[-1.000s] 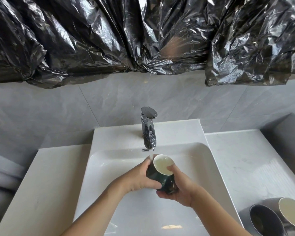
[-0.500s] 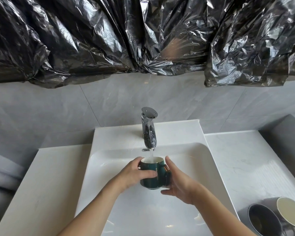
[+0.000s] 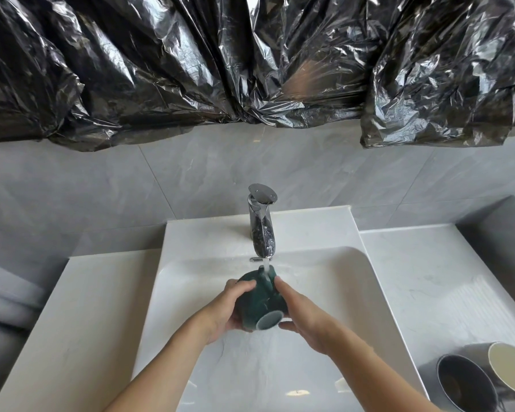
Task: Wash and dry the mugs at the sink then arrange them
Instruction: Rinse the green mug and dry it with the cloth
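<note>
A dark green mug (image 3: 257, 301) is held tipped over above the white sink (image 3: 354, 292), its base turned toward me and its mouth facing away. Water runs from the chrome faucet (image 3: 261, 224) onto its side. My left hand (image 3: 229, 310) grips the mug's left side with curled fingers. My right hand (image 3: 302, 318) cups the right side, thumb under the base. Two more mugs stand at the bottom right on the counter: a grey one with a dark inside (image 3: 464, 385) and one with a cream inside (image 3: 510, 371).
White counter (image 3: 446, 292) lies on both sides of the sink. A grey tiled wall rises behind it, with crinkled black plastic sheeting (image 3: 250, 60) hanging above. A raised grey ledge (image 3: 500, 230) stands at the far right.
The mug has turned from upright under the tap to tipped over, base toward me. Water now falls on its outside. Both hands shifted with it.
</note>
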